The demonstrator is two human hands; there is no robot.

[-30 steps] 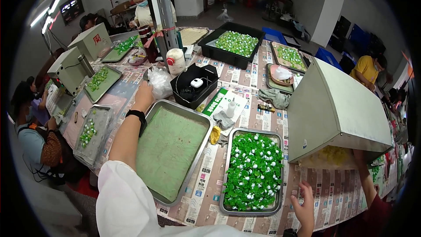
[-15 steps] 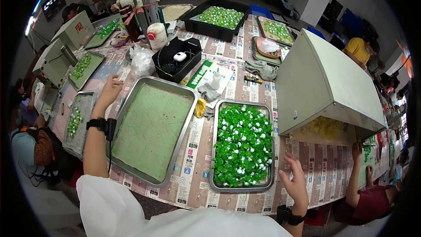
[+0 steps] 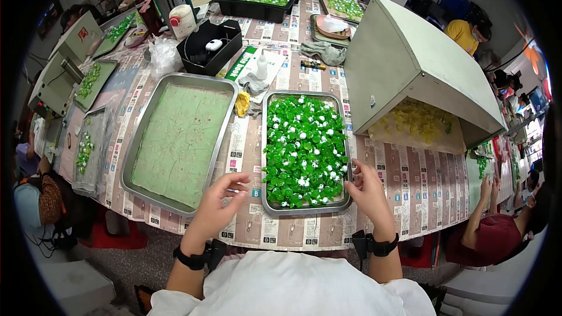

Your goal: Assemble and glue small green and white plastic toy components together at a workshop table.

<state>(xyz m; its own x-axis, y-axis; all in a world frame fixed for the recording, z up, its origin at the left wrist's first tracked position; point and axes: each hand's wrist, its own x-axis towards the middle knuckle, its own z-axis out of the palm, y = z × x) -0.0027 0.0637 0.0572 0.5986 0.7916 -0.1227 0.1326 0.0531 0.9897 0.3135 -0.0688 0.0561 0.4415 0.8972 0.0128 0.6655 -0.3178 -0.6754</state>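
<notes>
In front of me lies a metal tray [image 3: 304, 209] heaped with small glossy green pieces [image 3: 303, 143], many with white round beads. My right hand [image 3: 369, 190] is at its right rim, fingers bent and apart with nothing in them; whether the fingertips touch the rim I cannot tell. On the other side, between the two trays, my left hand [image 3: 221, 202] hovers near the table, fingers curved, thumb apart, holding nothing. A larger metal tray with a bare green lining [image 3: 178, 140] sits to the left.
A pale metal hood [image 3: 415, 58] stands right, yellow pieces [image 3: 418, 124] inside. Beyond the trays are a yellow cloth [image 3: 242, 104], white squeeze bottle [image 3: 261, 67], notebook [image 3: 243, 63], grey cloth [image 3: 325, 52] and black box [image 3: 209, 52]. A co-worker in dark red [image 3: 483, 234] sits right.
My left hand has come from beyond the left tray's edge to the gap between the trays. My right hand has moved in against the filled tray's right side. The view has shifted.
</notes>
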